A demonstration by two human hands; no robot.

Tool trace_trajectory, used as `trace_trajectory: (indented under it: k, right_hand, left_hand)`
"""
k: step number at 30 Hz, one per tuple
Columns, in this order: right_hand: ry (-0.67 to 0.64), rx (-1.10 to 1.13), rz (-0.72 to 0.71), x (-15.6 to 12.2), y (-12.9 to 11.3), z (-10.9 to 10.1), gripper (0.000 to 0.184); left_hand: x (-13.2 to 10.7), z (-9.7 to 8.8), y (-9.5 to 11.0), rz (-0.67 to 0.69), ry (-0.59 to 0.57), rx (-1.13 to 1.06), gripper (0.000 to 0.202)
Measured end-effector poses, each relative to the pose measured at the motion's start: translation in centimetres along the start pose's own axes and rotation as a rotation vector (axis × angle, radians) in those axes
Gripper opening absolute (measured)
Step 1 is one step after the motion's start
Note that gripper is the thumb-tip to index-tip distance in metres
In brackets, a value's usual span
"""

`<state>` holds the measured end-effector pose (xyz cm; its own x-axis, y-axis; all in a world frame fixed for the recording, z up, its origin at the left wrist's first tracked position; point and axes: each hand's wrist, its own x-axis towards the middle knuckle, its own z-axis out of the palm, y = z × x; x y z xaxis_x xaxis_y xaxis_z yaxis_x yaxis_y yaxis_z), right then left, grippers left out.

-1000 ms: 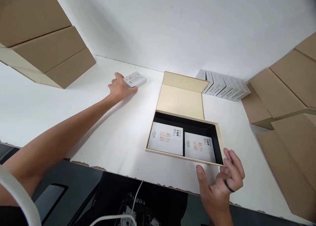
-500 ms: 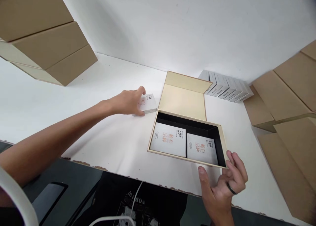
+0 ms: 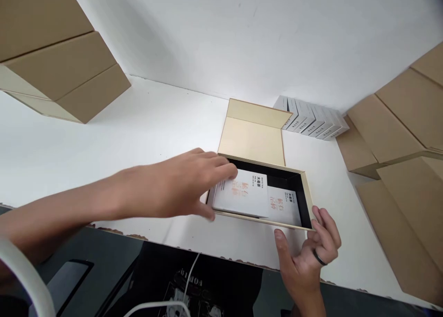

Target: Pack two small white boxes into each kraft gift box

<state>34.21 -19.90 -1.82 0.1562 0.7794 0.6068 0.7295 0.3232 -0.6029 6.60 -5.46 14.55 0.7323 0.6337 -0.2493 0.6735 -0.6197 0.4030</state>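
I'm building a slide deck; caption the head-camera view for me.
Left hand gripping a white carton at the left end of an open box, right hand at the near right corner.

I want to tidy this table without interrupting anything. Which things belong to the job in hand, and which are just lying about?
In use:
left hand, gripping white carton
right hand, at a corner of open box
second carton, inside it

Apparently just lying about:
row of cartons by the wall
left brown boxes
right brown boxes
white cable
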Motion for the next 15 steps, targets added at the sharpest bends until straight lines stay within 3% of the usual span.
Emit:
trace_trajectory:
  k: [3,7,12,15]
  right_hand:
    - [-0.003,0.016,0.008,0.0,-0.1,0.0,0.080]
    - [0.001,0.010,-0.001,0.1,-0.2,0.1,0.078]
    - [0.026,-0.001,-0.027,0.3,-0.2,0.1,0.077]
    - [0.054,-0.011,-0.021,0.4,-0.3,0.0,0.073]
  left_hand:
    - [-0.5,0.6,0.3,-0.028,0.009,-0.017,0.040]
    - [0.0,0.9,0.7,-0.047,0.014,-0.088,0.045]
    - [3.7,2.0,4.1,0.076,-0.026,-0.032,0.042]
    - [6.3,2.4,6.0,0.119,-0.130,-0.012,0.047]
